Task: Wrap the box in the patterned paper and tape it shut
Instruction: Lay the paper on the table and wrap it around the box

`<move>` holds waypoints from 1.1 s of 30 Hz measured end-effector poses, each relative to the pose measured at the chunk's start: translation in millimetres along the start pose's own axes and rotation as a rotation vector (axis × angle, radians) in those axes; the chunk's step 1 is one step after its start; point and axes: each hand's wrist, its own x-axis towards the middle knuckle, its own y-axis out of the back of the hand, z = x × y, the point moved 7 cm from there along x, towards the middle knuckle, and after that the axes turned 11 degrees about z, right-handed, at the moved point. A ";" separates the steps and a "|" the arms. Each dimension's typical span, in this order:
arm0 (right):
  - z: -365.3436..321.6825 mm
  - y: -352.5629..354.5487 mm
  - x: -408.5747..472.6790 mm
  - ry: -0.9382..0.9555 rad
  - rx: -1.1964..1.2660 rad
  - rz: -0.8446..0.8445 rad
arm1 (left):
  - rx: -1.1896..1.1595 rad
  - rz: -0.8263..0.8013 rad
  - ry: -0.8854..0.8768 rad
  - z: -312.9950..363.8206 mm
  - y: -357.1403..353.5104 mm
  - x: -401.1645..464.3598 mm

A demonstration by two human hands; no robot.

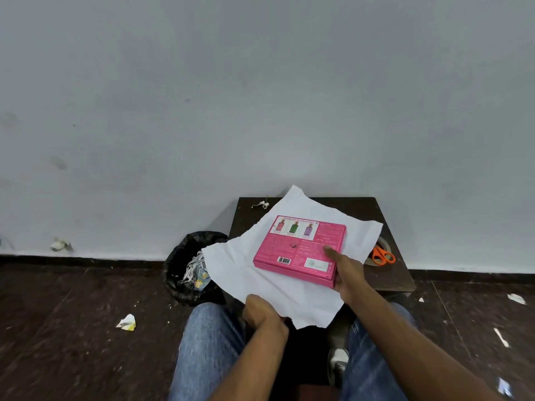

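A flat pink box with printed bottles and a barcode lies on a sheet of wrapping paper, whose plain white side faces up. The sheet is spread over a small dark table and hangs off its front edge. My right hand grips the box at its near right corner, thumb on top. My left hand pinches the paper's near edge above my lap. A roll of tape lies partly hidden under the paper's right edge.
Orange-handled scissors rest on the tape roll at the table's right side. A black-lined bin with paper scraps stands left of the table. A crumpled scrap lies at the table's back. Paper bits litter the dark floor.
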 end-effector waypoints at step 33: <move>-53.1 -1.4 23.8 0.339 -0.934 -0.035 | 0.196 -0.321 0.112 -80.0 -15.1 -47.4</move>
